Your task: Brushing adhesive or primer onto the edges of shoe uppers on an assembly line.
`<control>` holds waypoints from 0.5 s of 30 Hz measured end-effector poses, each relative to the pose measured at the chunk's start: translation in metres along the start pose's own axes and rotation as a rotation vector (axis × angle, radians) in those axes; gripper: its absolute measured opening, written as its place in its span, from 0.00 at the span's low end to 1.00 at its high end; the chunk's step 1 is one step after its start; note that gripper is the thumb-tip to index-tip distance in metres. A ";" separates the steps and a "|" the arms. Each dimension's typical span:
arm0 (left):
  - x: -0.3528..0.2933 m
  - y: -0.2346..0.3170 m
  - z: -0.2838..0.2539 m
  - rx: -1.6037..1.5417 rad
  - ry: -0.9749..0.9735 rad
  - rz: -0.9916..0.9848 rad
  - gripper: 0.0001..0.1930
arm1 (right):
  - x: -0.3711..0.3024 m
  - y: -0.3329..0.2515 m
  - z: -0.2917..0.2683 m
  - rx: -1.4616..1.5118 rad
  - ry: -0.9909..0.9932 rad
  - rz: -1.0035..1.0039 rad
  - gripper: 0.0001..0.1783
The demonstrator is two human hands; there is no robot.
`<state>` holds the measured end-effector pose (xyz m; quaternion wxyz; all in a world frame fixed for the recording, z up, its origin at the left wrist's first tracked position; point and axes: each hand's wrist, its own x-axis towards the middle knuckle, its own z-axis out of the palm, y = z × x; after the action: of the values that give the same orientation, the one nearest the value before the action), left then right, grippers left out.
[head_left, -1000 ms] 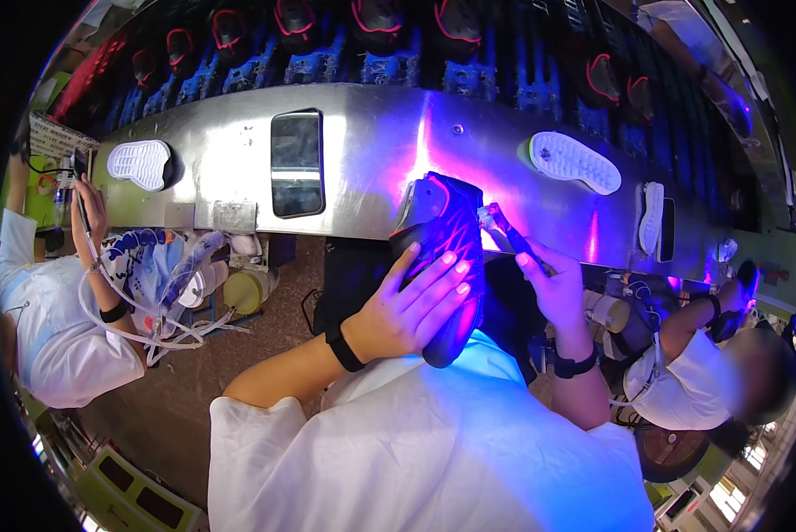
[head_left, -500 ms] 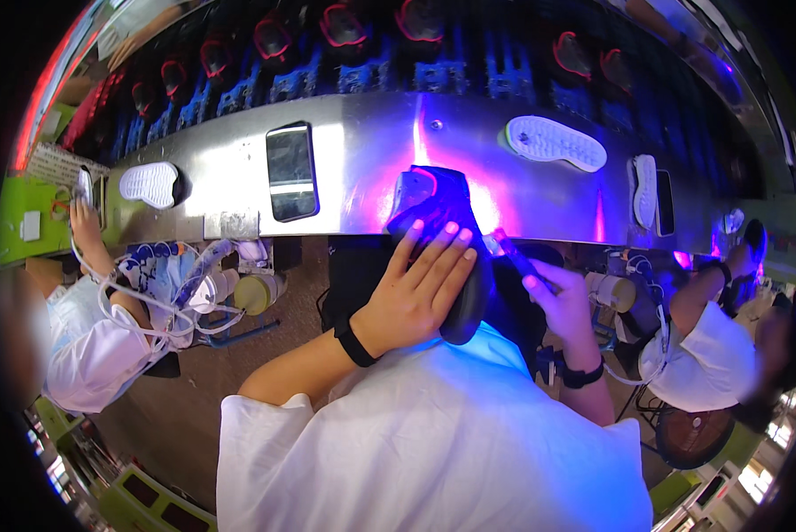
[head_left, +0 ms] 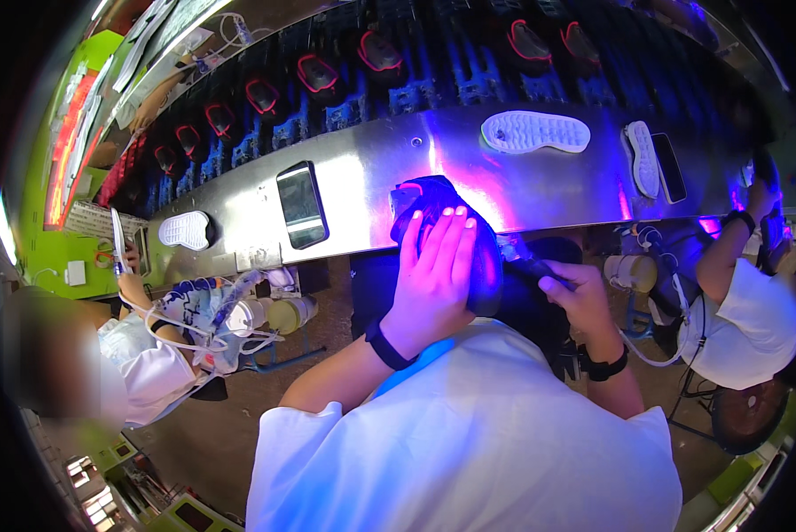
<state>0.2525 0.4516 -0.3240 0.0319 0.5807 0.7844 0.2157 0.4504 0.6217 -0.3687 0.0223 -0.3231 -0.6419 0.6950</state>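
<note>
A dark shoe upper (head_left: 486,257) with a red-edged opening lies against the near edge of the metal bench, in violet-blue light. My left hand (head_left: 438,275) holds it, long fingers laid together across its side; the thumb is hidden. To its right, my right hand (head_left: 580,297) is closed round the dark handle of a brush (head_left: 526,262). The brush's pale tip is at the upper's right side, and I cannot tell whether it touches. Beyond them on the bench lies a white shoe sole (head_left: 537,132).
A phone (head_left: 301,204) and another white sole (head_left: 185,230) lie to the left. At the right are a sole (head_left: 643,160) and a second phone (head_left: 670,168). Several red-edged dark uppers (head_left: 379,50) stand along the far rack. Co-workers sit on both sides, near pots (head_left: 291,313) and white hoses.
The view has swung, shifting the scene. My right hand has turned, its brush now pointing up-left beside the upper. The left hand stays on the upper. The left co-worker's hand and white piece have risen.
</note>
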 end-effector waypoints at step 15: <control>0.020 0.012 0.019 0.131 0.131 -0.041 0.36 | -0.019 0.003 0.011 0.243 0.050 0.044 0.17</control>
<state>0.2621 0.4788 -0.3328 -0.0532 0.5500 0.8089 0.2009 0.4615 0.6025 -0.3635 0.0619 -0.3491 -0.5449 0.7599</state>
